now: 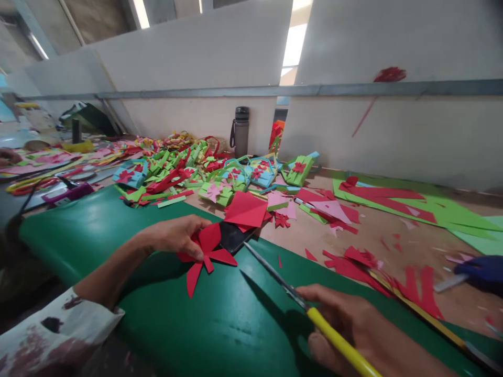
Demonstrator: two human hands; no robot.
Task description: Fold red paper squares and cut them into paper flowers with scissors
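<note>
Our left hand (176,235) has a closed grip on a red paper flower (206,251). Thumb and fingers pinch it near the centre, which, as we judge it, leaves the pointed petals free to fan out and hang clear. The flower sits just above the green mat (118,235) that covers the near left part of the worktop (393,235).

Our right hand (353,330) is wrapped tight around the yellow handle of the scissors (298,298) close to the near edge. The blades lie together, low over the mat. Their tip points towards the flower but stays apart from it, so the sharp end is turned away from us.

Just beyond the flower a dark phone (233,236) lies partly under a red paper square (245,209). Further back, towards the far edge, paper baskets (220,178) are heaped together, out of the way of the hands. A grey bottle (241,131) stands upright against the partition behind them.

Red scraps (353,262) litter the bare wood to the right of the mat. Green sheets (432,209) lie flat towards the far right corner.
</note>
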